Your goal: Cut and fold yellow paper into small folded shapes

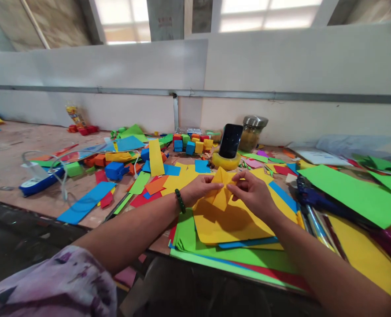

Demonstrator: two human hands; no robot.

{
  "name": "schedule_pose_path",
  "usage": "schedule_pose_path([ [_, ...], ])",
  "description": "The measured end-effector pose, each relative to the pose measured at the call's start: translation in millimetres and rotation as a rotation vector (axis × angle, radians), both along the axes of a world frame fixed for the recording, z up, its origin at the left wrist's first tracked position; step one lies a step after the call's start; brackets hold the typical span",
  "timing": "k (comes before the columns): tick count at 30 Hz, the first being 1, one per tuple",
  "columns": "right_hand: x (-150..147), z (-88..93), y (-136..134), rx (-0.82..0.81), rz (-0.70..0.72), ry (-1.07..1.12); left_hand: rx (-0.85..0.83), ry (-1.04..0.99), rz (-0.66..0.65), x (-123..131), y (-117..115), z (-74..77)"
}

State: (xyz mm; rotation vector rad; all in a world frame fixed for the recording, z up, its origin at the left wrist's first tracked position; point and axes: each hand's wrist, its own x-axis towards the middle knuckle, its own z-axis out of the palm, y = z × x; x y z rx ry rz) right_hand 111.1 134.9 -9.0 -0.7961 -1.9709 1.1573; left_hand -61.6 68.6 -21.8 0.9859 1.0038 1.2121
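A partly folded piece of yellow paper is held up between my two hands, with creases and a pointed top. My left hand pinches its left side between thumb and fingers. On the other side, my right hand grips the edge with thumb and forefinger. Below the hands lies a yellow sheet, on top of a stack of green sheets with blue and red ones among them. Just beyond my hands, a phone leans upright in a yellow ring-shaped stand.
Several folded paper cubes sit behind, near a lidded glass jar. At left are a blue-and-white power strip with a white cable and a blue paper strip. Large green sheets cover tools at right. A white panel backs the table.
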Motion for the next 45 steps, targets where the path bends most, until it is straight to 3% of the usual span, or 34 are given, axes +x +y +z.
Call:
schedule_pose_path([
  [4, 5.2, 2.3, 2.5, -0.095, 0.103, -0.185, 0.003, 0.082, -0.053, -8.1, 1.6, -4.8],
  [7, 9.4, 2.0, 8.4, 0.129, 0.046, -0.377, 0.006, 0.178, -0.080, -10.1, 1.4, -6.2],
  [9, 11.3, 1.8, 11.2, 0.313, 0.013, -0.383, 0.019, 0.222, -0.108, -9.2, 0.6, -5.6],
  [11, 12.6, 2.3, 13.0, 0.387, 0.050, -0.333, 0.008, 0.225, -0.117, -7.8, 0.2, -4.5],
  [16, 15.7, 2.7, 17.7, 0.246, 0.119, -0.234, -0.072, 0.121, 0.017, -8.8, 3.5, -3.2],
  [20, 16.8, 2.7, 19.2, 0.204, 0.150, -0.200, -0.031, 0.012, -0.036, -13.2, 5.8, -4.4],
  [28, 20.9, 2.4, 26.2, 0.671, 0.163, -0.270, -0.009, 0.006, -0.041, -11.3, 2.9, 2.4],
  [32, 16.2, 5.8, 12.6, 0.873, 0.103, -0.254, -0.046, 0.041, 0.075, -4.8, 2.6, 2.1],
  [36, -1.2, 5.6, -17.1, 1.063, 0.299, -0.281, -0.067, 0.048, 0.192, -1.0, 3.8, -2.7],
  [38, -7.7, 2.1, -23.9, 1.060, 0.241, -0.313, -0.086, 0.023, 0.214, 0.0, 4.7, -3.5],
  [41, -7.8, -2.8, -18.6, 0.925, 0.074, -0.331, -0.126, -0.024, 0.243, 0.7, 6.0, -2.1],
  [45, 2.2, -0.6, -4.2, 0.706, 0.099, -0.296, -0.165, -0.061, 0.249, 1.4, 5.8, -0.2],
])
